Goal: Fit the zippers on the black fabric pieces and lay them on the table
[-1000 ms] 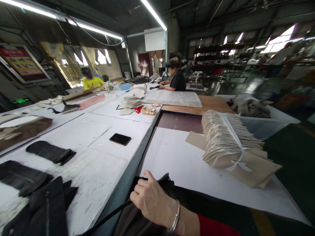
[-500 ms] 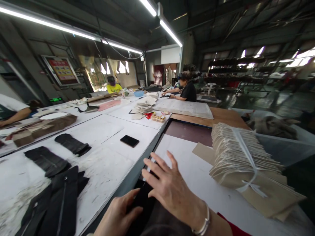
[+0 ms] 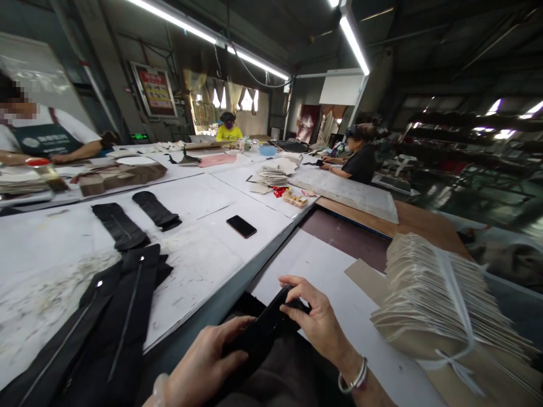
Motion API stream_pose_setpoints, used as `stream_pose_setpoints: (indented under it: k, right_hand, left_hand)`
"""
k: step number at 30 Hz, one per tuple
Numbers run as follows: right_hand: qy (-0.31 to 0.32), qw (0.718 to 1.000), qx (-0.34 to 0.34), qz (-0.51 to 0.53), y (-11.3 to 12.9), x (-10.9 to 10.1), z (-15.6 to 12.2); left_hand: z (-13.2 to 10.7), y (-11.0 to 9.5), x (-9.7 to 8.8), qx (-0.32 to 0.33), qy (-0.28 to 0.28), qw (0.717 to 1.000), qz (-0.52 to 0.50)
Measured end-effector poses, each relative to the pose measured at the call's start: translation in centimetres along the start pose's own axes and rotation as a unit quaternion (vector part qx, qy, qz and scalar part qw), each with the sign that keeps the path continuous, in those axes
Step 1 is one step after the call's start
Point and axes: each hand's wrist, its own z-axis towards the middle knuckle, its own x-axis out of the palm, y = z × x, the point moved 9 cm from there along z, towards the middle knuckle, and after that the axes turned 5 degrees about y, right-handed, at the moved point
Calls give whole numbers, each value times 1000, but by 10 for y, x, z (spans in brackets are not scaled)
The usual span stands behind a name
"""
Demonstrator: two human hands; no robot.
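Note:
Both my hands hold a flat black piece of material (image 3: 265,330) low in the middle of the view, over the near edge of the white table (image 3: 322,265). My left hand (image 3: 203,367) grips its near end with thumb on top. My right hand (image 3: 316,316), a silver bracelet at the wrist, pinches its far end with curled fingers. Dark brown fabric (image 3: 288,376) lies under the piece in my lap. A tied bundle of tan cut pieces (image 3: 445,305) rests just right of my right hand.
Black zippered pieces (image 3: 106,322) and two black stacks (image 3: 136,217) lie on the left table with a phone (image 3: 241,226). Three other people work further along: one at the far left (image 3: 38,138), one in yellow (image 3: 229,130), one in black (image 3: 360,161).
My right hand went from gripping the dark fabric, to lying open, to pinching the black piece. My left hand came into view and took the near end. The view swung left.

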Motion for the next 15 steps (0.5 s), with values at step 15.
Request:
stream_pose_setpoints:
  k: [15]
  right_hand:
    - [30,998,53,-20,2,24,16]
  left_hand:
    - [19,13,-15,20,-96,990,-99]
